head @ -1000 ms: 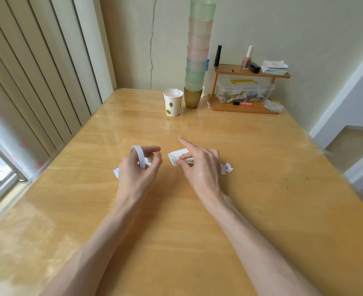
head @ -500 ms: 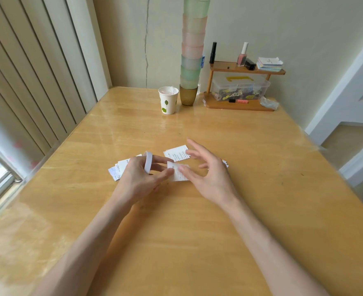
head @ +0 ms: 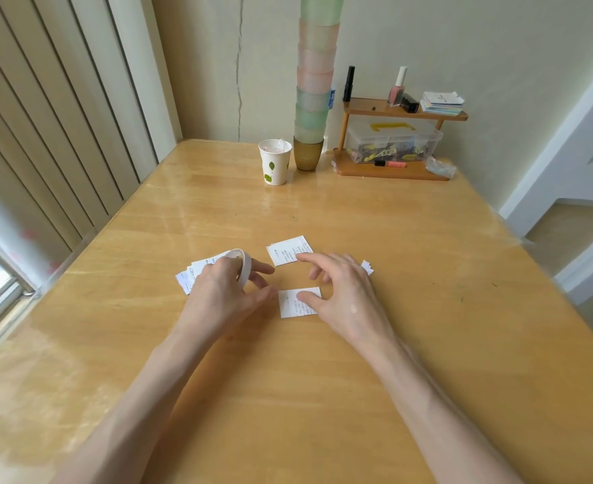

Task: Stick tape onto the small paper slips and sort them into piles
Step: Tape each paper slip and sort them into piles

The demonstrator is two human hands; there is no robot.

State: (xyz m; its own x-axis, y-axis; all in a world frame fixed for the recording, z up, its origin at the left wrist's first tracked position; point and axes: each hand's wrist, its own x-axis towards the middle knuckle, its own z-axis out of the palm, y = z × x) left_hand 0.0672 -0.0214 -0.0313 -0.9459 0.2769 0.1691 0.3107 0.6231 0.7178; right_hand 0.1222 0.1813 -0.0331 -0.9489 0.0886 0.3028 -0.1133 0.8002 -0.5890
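Note:
My left hand grips a white tape roll held on edge, just above the wooden table. A pile of paper slips lies partly hidden behind that hand. One slip lies flat between my hands, and the thumb of my right hand touches its right edge. The other fingers of that hand are spread and relaxed. A second stack of slips lies just beyond. A few crumpled white scraps peek out behind my right hand.
At the back stand a paper cup, a tall stack of coloured cups and a wooden shelf with a clear box, bottles and cards. Vertical blinds and a window run along the left; the table's right edge drops to the floor.
My right hand moved a slip from the far stack nearer to me and laid it flat. My left hand with the tape roll has shifted slightly, uncovering the left pile. The camera tilted down.

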